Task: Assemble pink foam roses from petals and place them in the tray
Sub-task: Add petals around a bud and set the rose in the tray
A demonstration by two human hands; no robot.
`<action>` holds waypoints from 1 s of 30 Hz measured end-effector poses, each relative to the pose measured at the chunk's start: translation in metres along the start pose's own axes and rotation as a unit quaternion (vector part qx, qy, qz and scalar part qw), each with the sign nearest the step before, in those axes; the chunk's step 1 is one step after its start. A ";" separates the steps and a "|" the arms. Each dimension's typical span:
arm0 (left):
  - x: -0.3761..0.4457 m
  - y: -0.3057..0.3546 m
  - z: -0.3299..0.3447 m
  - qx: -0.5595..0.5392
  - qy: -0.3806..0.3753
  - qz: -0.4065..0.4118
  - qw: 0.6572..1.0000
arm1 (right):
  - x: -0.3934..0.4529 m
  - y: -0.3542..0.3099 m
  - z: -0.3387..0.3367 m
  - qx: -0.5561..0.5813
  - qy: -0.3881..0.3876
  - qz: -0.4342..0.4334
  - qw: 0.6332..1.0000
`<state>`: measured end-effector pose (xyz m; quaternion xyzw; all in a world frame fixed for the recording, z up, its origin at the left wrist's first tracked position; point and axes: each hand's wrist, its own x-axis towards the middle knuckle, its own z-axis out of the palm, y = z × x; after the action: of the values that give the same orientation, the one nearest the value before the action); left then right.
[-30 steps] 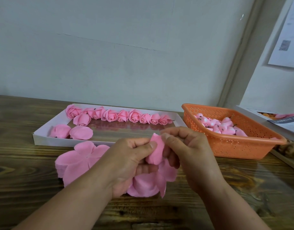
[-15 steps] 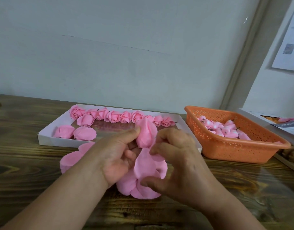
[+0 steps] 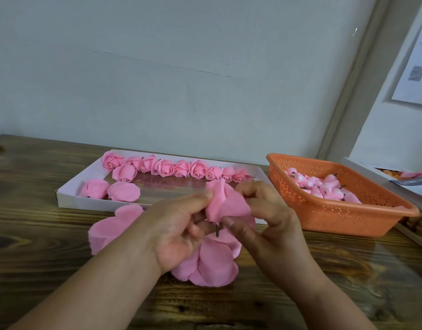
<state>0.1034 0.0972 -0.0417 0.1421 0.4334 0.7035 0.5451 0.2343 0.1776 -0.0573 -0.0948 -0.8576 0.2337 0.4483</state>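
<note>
Between both hands I hold a half-wrapped pink foam rose (image 3: 225,204) with a short dark stem poking out below. My left hand (image 3: 179,225) pinches its upper left edge with thumb and finger. My right hand (image 3: 264,220) curls round its right side, thumb at the base near the stem. Loose petals of the same piece (image 3: 213,260) hang below onto the table. A flat pink petal sheet (image 3: 110,227) lies to the left. Behind stands the white tray (image 3: 69,198) with a row of finished roses (image 3: 179,169) along its far side and two more roses (image 3: 110,190) at front left.
An orange perforated basket (image 3: 336,217) with several small pink buds (image 3: 319,186) stands at the right. The wooden table (image 3: 38,258) runs to a grey wall behind. Papers and another tray edge (image 3: 410,184) lie at the far right.
The hands have folded a petal further round the bud, which now looks fuller, and the stem shows beneath. The right thumb has moved to the rose's base.
</note>
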 end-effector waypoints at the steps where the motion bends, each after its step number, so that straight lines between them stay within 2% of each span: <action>1: 0.000 -0.001 0.000 0.012 -0.005 0.010 1.000 | 0.000 0.000 0.000 0.024 -0.002 0.019 1.000; 8: -0.002 -0.003 0.000 0.064 -0.009 0.028 0.998 | 0.001 -0.001 -0.005 0.083 -0.039 0.035 0.995; 15: -0.003 -0.002 0.002 0.023 -0.014 0.017 1.000 | 0.002 -0.004 -0.005 0.019 -0.057 -0.008 0.998; 20: 0.000 -0.002 0.000 -0.016 -0.011 -0.007 1.000 | 0.002 -0.002 -0.005 0.023 -0.109 0.000 0.994; 22: -0.001 -0.002 0.000 -0.023 -0.021 -0.010 0.999 | 0.002 -0.001 -0.006 0.059 -0.106 0.009 0.993; 26: -0.002 -0.004 0.001 0.046 -0.020 0.002 0.999 | 0.004 -0.001 -0.010 0.085 -0.087 0.006 0.993; 30: -0.002 -0.006 0.001 0.093 -0.044 0.005 0.995 | 0.004 0.001 -0.012 0.123 -0.053 0.058 0.989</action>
<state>0.1087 0.0958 -0.0447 0.2247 0.4720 0.6559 0.5446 0.2417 0.1835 -0.0485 -0.0763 -0.8381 0.3676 0.3957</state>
